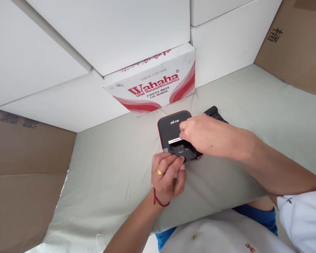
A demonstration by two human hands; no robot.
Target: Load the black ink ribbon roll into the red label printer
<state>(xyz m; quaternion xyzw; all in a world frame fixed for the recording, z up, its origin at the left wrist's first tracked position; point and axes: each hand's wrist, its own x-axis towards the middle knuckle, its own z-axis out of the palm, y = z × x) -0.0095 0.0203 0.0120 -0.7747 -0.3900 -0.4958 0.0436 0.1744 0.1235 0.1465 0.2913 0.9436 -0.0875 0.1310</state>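
A flat black device (170,127) with rounded corners, a thin red edge and white lettering lies on the cloth. In its near end is an uncovered dark recess (183,150), with a white warning label strip (174,141) along its far side. My left hand (169,173), wearing a gold ring and a red wrist string, pinches at the near edge of the device beside the recess. From the right, my right hand (204,135) reaches over the device with curled fingers; anything between its fingertips is hidden. Behind that hand lies a black rounded object (213,112), partly covered.
A white and red Wahaha water carton (155,86) stands behind the device, against stacked white boxes (116,31). Brown cardboard flanks the greenish cloth (105,168) at left (26,175) and right (300,49). The cloth's front edge is close to my body.
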